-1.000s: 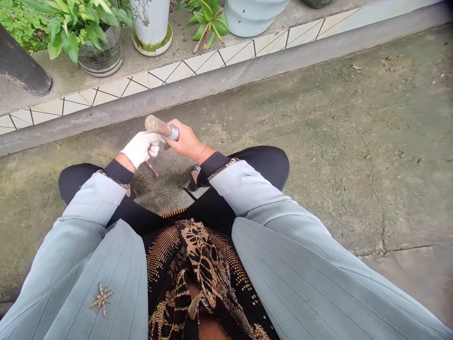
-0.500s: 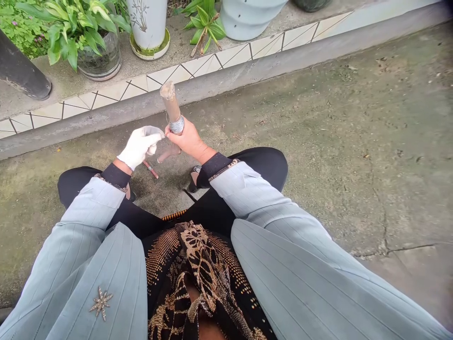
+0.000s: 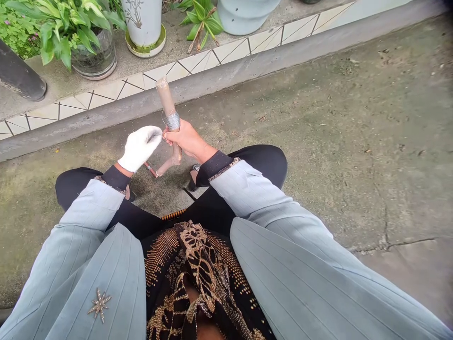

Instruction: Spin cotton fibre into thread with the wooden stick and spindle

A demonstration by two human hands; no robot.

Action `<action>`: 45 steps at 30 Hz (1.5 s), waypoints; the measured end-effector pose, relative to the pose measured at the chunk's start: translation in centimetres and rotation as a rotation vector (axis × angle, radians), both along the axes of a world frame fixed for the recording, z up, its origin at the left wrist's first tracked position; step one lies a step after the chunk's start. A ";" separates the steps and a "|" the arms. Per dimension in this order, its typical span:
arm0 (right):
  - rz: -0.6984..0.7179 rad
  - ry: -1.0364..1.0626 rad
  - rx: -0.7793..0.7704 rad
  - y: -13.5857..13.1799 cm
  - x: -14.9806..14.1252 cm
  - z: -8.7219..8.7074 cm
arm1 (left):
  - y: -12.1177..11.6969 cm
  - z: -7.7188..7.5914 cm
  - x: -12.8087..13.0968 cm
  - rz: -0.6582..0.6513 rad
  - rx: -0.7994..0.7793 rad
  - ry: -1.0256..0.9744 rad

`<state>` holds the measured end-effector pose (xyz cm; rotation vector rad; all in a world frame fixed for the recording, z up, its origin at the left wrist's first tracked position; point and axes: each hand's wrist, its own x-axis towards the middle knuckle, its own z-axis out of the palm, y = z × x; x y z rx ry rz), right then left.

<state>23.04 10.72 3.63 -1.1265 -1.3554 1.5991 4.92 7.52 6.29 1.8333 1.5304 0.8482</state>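
My right hand [image 3: 187, 139], bare, is wrapped round a crooked wooden stick [image 3: 165, 97] that stands up out of my fist. Just above my thumb, silvery wire [image 3: 172, 121] is wound round the stick in a tight coil. A thin loose strand loops off the coil's left side towards my fingertips. My left hand [image 3: 139, 147], in a white glove, pinches at that strand close to my right thumb; the gripped end is too small to see clearly. Below my fist, the stick's lower part bends to the left.
A thin red tool [image 3: 151, 169] lies on the concrete ground [image 3: 336, 141] by my left foot, partly covered. Beyond my hands runs a tiled ledge [image 3: 198, 63] bearing a glass pot [image 3: 94, 56] with a leafy plant, a white pot [image 3: 143, 21] and a pale blue pot [image 3: 244, 14].
The stick and my right hand have shifted slightly, baring more of the stick's bent lower part. My left hand has turned a little, still pinching near my right thumb.
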 end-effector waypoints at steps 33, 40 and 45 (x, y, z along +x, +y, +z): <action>-0.004 0.193 -0.169 -0.2 -0.2 1.1 | -0.1 -1.2 -1.0 -0.018 0.175 0.220; 0.041 0.259 -0.348 -0.8 0.0 2.7 | 0.3 -3.0 -2.1 -0.182 0.329 0.558; 0.051 0.243 -0.439 -0.8 -0.1 3.4 | 0.3 -3.4 -2.8 -0.274 0.423 0.611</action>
